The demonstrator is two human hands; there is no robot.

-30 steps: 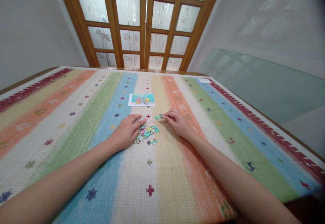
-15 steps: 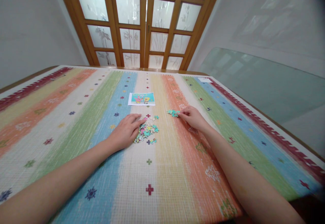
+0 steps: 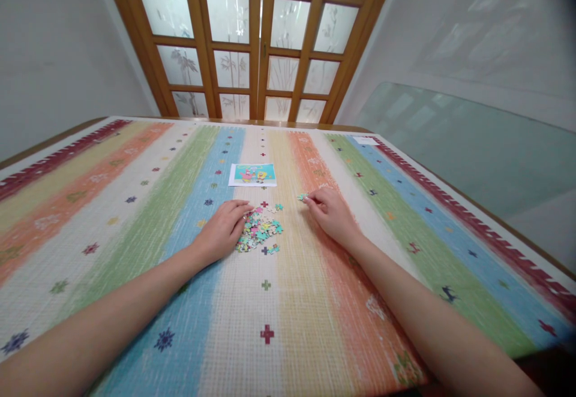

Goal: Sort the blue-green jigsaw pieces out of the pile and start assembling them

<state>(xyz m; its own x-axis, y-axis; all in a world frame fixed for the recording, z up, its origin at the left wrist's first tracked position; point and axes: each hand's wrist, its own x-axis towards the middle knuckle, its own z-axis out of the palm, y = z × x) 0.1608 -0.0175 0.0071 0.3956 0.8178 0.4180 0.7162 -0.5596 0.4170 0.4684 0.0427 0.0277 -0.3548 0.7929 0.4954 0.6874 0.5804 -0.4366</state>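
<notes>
A heap of small, colourful puzzle pieces (image 3: 260,229) lies in the middle of the striped table mat (image 3: 135,217). My left hand (image 3: 222,229) lies flat at the heap's left edge, fingers stretched toward it and touching the nearest pieces. To the right of the heap, my right hand (image 3: 332,214) has its fingers bent, with the tips pinched on a few teal puzzle pieces (image 3: 302,197) set apart from the heap. A small cartoon picture card (image 3: 252,174) lies flat just beyond the heap.
The mat covers a wide wooden table whose far edge (image 3: 270,123) meets a wooden door with frosted glass panes (image 3: 261,37). A white slip (image 3: 365,141) lies at the mat's far right corner. A glass panel (image 3: 472,157) stands to the right.
My right hand took a few teal pieces from the heap's top, slid them out to the right, then drew back slightly toward the heap. My left hand stayed by the heap.
</notes>
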